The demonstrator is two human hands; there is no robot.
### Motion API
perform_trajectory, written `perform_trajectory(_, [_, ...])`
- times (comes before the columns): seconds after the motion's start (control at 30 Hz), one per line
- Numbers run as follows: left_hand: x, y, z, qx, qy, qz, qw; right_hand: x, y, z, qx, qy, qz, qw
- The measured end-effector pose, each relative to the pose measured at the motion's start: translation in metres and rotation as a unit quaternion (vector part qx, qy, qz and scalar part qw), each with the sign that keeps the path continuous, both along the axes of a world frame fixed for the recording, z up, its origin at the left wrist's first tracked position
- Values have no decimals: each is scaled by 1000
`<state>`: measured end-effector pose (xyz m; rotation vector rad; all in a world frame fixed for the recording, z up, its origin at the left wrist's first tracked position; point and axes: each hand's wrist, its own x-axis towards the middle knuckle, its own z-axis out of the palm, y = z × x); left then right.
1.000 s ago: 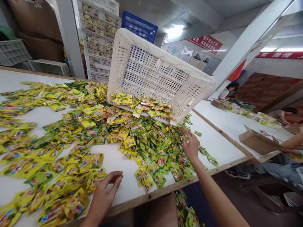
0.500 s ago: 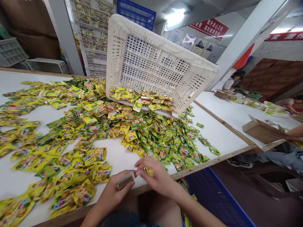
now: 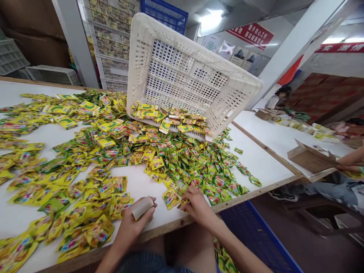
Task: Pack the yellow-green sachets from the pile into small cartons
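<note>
My left hand is wrapped round a small cardboard box, its plain greyish side turned up, near the table's front edge. To the right, my right hand has its fingers closed on a small yellow packet, mostly hidden under them. Just left of those fingertips a yellow packet lies flat on the white table. Beyond my right hand spreads a heap of green packets. Many yellow packets lie left of my left hand.
A white plastic crate stands tilted behind the heap, with flat yellow boxes at its lower edge. A blue crate is below the table's edge. At right are an open cardboard box and another person's arm.
My right hand has moved right and forward, away from my left hand, to the green heap's near edge. My left hand has shifted slightly left with the box, which is tilted differently.
</note>
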<state>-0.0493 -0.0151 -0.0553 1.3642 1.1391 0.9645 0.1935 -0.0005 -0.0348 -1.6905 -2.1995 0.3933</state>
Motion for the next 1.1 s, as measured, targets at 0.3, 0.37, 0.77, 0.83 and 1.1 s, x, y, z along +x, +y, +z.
perform_trajectory(0.3, [3,0,4,-19,-3,14,1000,12,15,-26,5,118,-219,968])
perform_trajectory(0.37, [2,-1,4,-21,-2,17,1000,7,14,-31,25,37,-219,975])
perform_trajectory(0.77, [3,1,11,24,-22,-32,999,-14,5,-17,34,212,-167,962])
perform_trajectory(0.83, [7,0,18,46,-40,-68,996,-26,-2,-2,21,271,-135,953])
perform_trajectory(1.1, [17,1,32,-36,-118,-62,990,-66,-11,16,-67,489,-74,867])
